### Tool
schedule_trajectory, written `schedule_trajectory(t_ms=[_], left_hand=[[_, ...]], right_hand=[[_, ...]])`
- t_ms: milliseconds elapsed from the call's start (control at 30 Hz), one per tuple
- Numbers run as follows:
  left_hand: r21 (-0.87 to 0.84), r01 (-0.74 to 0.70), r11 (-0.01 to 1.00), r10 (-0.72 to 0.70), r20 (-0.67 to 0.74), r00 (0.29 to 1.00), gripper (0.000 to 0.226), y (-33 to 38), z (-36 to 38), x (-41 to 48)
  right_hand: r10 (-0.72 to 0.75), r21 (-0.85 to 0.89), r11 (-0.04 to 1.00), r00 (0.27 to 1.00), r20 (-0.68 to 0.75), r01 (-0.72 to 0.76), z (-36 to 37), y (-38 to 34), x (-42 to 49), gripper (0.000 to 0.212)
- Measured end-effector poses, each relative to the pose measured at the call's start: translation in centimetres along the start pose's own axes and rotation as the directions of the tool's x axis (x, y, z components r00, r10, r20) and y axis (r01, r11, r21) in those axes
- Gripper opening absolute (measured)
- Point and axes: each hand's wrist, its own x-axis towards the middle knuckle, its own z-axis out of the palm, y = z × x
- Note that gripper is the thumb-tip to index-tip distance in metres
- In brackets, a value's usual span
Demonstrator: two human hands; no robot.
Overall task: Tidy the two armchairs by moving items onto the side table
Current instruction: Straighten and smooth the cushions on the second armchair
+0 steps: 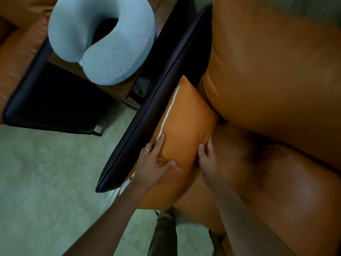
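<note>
An orange cushion (186, 117) with a white zip edge stands on its side against the dark armrest (156, 100) of the right armchair (276, 89). My left hand (156, 159) grips the cushion's left face, thumb pressed into the fabric and fingers along the zip edge. My right hand (206, 157) holds the cushion's right side, fingers tucked between it and the seat. A light blue U-shaped neck pillow (110, 47) lies on the wooden side table (118, 89) between the two chairs.
The left armchair (16, 58), orange with a dark armrest (46, 100), stands at the left edge. A pale tiled floor (46, 182) fills the lower left. My dark trouser leg (162, 235) shows at the bottom.
</note>
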Motion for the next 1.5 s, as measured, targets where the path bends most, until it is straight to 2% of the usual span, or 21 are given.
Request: schedule_trajectory(t_ms=[100, 233, 333, 467, 533, 767, 867, 900, 967, 1000, 1033, 1100, 1167, 1233, 1267, 1333, 1433, 1500], left_hand=[[0.002, -0.01, 1.0, 0.01, -0.055, 0.998, 0.099, -0.5, 0.8, -0.2], [0.025, 0.011, 1.0, -0.008, -0.116, 0.993, 0.103, -1.3, 1.3, -2.0], [0.117, 0.103, 0.988, -0.082, -0.174, 0.981, 0.116, -2.4, 2.9, -5.0], [0.279, 0.197, 0.94, -0.128, -0.249, 0.96, 0.134, -2.9, 5.7, -8.7], [0.301, 0.233, 0.925, -0.15, -0.274, 0.95, 0.132, -2.5, 6.4, -8.5], [0.336, 0.248, 0.909, -0.123, -0.352, 0.928, 0.114, -1.9, 7.0, -5.1], [0.343, 0.235, 0.909, -0.122, -0.321, 0.939, 0.115, -2.2, 6.7, -5.2], [0.339, 0.228, 0.913, -0.126, -0.297, 0.946, 0.117, -2.4, 6.6, -5.4], [0.305, 0.212, 0.928, -0.123, -0.287, 0.95, 0.117, -3.0, 6.3, -6.4], [0.279, 0.197, 0.94, -0.106, -0.31, 0.945, 0.113, -3.2, 6.2, -6.9], [0.251, 0.185, 0.95, -0.091, -0.345, 0.934, 0.108, -3.4, 6.1, -7.5], [0.227, 0.158, 0.961, -0.059, -0.389, 0.919, 0.103, -3.3, 6.2, -8.0], [0.26, 0.136, 0.956, -0.025, -0.391, 0.92, 0.107, -3.0, 6.8, -7.5], [0.302, 0.15, 0.942, -0.016, -0.402, 0.915, 0.113, -3.0, 7.4, -6.8], [0.307, 0.148, 0.94, -0.008, -0.414, 0.91, 0.115, -3.3, 7.6, -6.4], [0.316, 0.126, 0.94, 0.019, -0.421, 0.907, 0.113, -4.2, 7.9, -5.6], [0.362, 0.098, 0.927, 0.053, -0.386, 0.921, 0.107, -5.8, 7.4, -4.9], [0.386, 0.076, 0.92, 0.076, -0.365, 0.928, 0.101, -6.2, 6.7, -4.8]], right_hand=[[-0.086, -0.221, 0.971, 0.996, 0.036, 0.092, -1.0, -1.3, -0.5, 0.068], [-0.271, -0.444, 0.828, 0.937, 0.22, 0.343, 0.0, -4.5, -1.3, 0.083], [-0.263, -0.559, 0.706, 0.894, 0.364, 0.435, 1.5, -6.3, -0.9, 0.101], [-0.201, -0.704, 0.547, 0.887, 0.415, 0.453, 2.3, -5.8, -0.9, 0.12], [-0.212, -0.723, 0.51, 0.883, 0.418, 0.465, 2.0, -5.1, -0.5, 0.12], [-0.196, -0.713, 0.51, 0.872, 0.448, 0.481, 2.0, -4.3, 3.5, 0.112], [-0.16, -0.728, 0.499, 0.875, 0.457, 0.471, 1.7, -4.8, 3.5, 0.11], [-0.148, -0.757, 0.459, 0.88, 0.451, 0.465, 1.5, -5.1, 3.2, 0.109], [-0.167, -0.821, 0.299, 0.874, 0.457, 0.487, 1.6, -5.9, 2.5, 0.102], [-0.211, -0.83, 0.195, 0.849, 0.485, 0.523, 1.6, -6.2, 2.2, 0.096], [-0.266, -0.806, 0.087, 0.794, 0.547, 0.585, 1.9, -6.6, 1.9, 0.089], [-0.303, -0.658, -0.103, 0.606, 0.735, 0.746, 2.7, -6.9, 1.5, 0.075], [-0.201, -0.444, -0.27, 0.4, 0.894, 0.855, 3.4, -6.5, 1.8, 0.067], [-0.095, -0.294, -0.393, 0.28, 0.955, 0.871, 3.7, -5.8, 2.6, 0.067], [-0.081, -0.265, -0.43, 0.256, 0.963, 0.863, 3.7, -5.6, 3.3, 0.068], [-0.1, -0.277, -0.477, 0.262, 0.96, 0.834, 3.4, -5.7, 5.0, 0.072], [-0.118, -0.329, -0.461, 0.31, 0.943, 0.824, 3.4, -6.6, 7.2, 0.076], [-0.155, -0.409, -0.423, 0.38, 0.912, 0.809, 3.3, -7.2, 7.9, 0.075]])
